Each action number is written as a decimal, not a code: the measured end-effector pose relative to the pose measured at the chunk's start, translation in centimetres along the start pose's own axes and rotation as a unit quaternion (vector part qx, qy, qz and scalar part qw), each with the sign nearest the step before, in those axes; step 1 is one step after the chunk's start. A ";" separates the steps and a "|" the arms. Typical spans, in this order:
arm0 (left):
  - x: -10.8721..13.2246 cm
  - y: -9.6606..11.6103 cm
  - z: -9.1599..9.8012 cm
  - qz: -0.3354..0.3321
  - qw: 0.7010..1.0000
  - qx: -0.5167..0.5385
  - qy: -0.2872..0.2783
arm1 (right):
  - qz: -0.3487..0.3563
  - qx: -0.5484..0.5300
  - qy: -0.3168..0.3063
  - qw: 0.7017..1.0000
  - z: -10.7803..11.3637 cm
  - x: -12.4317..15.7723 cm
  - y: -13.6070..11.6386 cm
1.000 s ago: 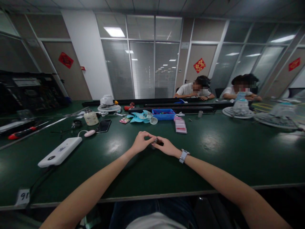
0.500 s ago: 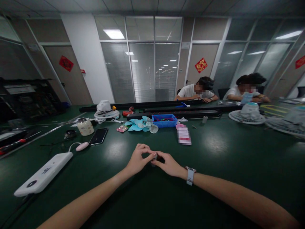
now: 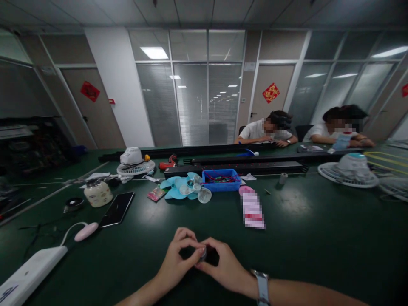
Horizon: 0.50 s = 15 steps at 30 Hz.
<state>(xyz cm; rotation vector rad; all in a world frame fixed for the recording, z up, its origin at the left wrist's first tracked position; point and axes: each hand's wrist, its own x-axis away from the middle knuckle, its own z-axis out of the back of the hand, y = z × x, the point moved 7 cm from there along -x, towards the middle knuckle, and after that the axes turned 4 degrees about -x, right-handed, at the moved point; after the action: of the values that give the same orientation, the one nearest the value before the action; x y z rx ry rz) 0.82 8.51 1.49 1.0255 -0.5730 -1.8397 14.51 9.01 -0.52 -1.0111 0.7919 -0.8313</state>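
Observation:
Between my two hands is a small grey cylindrical part (image 3: 203, 255), mostly covered by the fingers. My left hand (image 3: 183, 257) closes on it from the left, thumb against its near side and index finger near its top. From the right, my right hand (image 3: 223, 263) pinches the same part between thumb and index finger; a watch with a pale strap is on that wrist. The fingertips of both hands meet around the part, low over the green table (image 3: 137, 259). The part's exact kind cannot be made out.
Ahead lie light-blue fan blades (image 3: 180, 187), a blue bin (image 3: 222, 180) of wired parts and a pink packet (image 3: 253, 210). To the left are a phone (image 3: 117, 208), a cream jar (image 3: 98, 193) and a power strip (image 3: 35, 274). Two people sit across the table.
The view has tilted and shifted, so my hands and the table items appear lower. Both hands keep hold of the small cylindrical part, with little change in the fingers.

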 end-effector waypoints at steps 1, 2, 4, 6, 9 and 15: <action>0.0 0.1 0.0 -0.006 1.000 -0.001 0.004 | -0.003 0.012 -0.001 1.000 0.1 0.0 -0.1; 0.0 0.2 0.0 -0.010 1.000 -0.003 0.005 | -0.004 0.021 -0.004 1.000 0.1 0.0 -0.2; 0.0 0.3 0.0 -0.012 1.000 -0.008 0.008 | 0.004 0.028 -0.010 1.000 0.2 -0.1 -0.6; 0.0 0.3 0.0 -0.013 1.000 -0.004 0.012 | 0.009 0.025 -0.013 1.000 0.2 -0.2 -1.0; -0.2 0.1 0.0 -0.012 1.000 0.016 0.021 | -0.002 0.039 -0.010 0.999 0.2 -0.2 -1.0; -0.2 -1.0 -0.5 -0.012 1.000 0.019 0.006 | -0.011 0.078 0.015 0.997 0.1 0.2 -1.5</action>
<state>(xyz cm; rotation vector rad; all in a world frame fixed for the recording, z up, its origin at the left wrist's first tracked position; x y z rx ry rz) 0.79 9.18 0.51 1.0717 -0.5935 -1.8487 14.42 8.43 0.85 -0.8709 0.7305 -0.9146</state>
